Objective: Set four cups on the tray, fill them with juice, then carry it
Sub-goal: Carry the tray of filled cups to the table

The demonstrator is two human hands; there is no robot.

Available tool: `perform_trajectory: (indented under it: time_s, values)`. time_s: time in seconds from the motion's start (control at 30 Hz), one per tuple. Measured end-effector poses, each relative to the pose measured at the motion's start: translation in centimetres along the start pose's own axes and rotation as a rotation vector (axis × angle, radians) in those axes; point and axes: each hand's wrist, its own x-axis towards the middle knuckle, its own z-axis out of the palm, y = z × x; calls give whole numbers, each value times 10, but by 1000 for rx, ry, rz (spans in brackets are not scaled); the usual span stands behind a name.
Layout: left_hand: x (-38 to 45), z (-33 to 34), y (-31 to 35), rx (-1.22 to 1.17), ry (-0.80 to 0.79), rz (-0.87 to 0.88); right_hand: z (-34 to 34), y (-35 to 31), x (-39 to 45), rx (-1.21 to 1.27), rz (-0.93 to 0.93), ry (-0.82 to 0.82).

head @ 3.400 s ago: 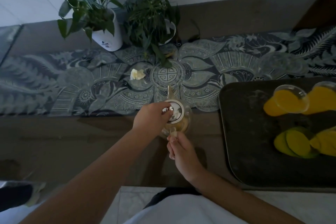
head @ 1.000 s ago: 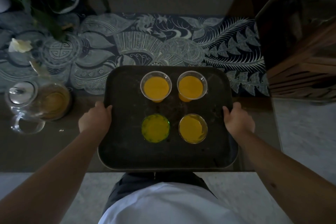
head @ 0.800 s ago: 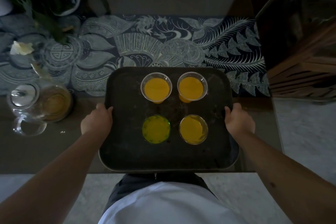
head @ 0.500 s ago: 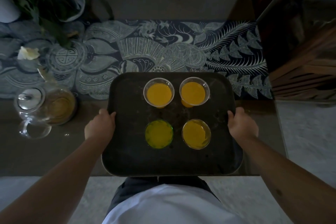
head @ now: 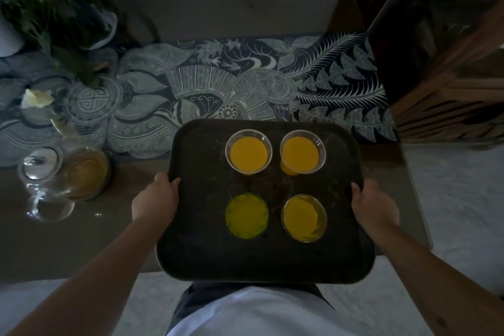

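Item 1, far left: glass teapot (head: 65, 174), lid on, amber liquid inside, standing on the table (head: 81, 240) well apart from the tray; potted plant (head: 54, 13) behind it on the patterned runner (head: 245, 84).

Item 2: left hand (head: 155, 202), its grip curled over the tray's left rim, thumb on top.

Item 3, centre: dark tray (head: 259, 262), stiff, rounded corners, its near edge out past the table edge toward the person. It carries 4 cups in 2 rows: 2 clear cups (head: 248, 151) behind, green cup (head: 246, 216) front left, 1 more clear cup (head: 304, 218) front right. All hold orange juice near the brim. Judged heavy-ish, spill-prone, light cups liable to slide; best held at opposite mid-rims and kept level.

Item 4: right hand (head: 373, 207), grip wrapped on the right rim, directly opposite the left.
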Motion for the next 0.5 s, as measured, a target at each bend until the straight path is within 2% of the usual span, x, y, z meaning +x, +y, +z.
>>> perform_trajectory:
  time_s: [0.17,0.4,0.5]
  values:
    - [2,0,18,-1,-17,97,-4,22,-19,11,125,-19]
    - [10,-2,54,26,-37,251,-16,55,-56,15,231,76]
    - [12,-4,73,58,-49,321,-20,65,-75,40,336,76]
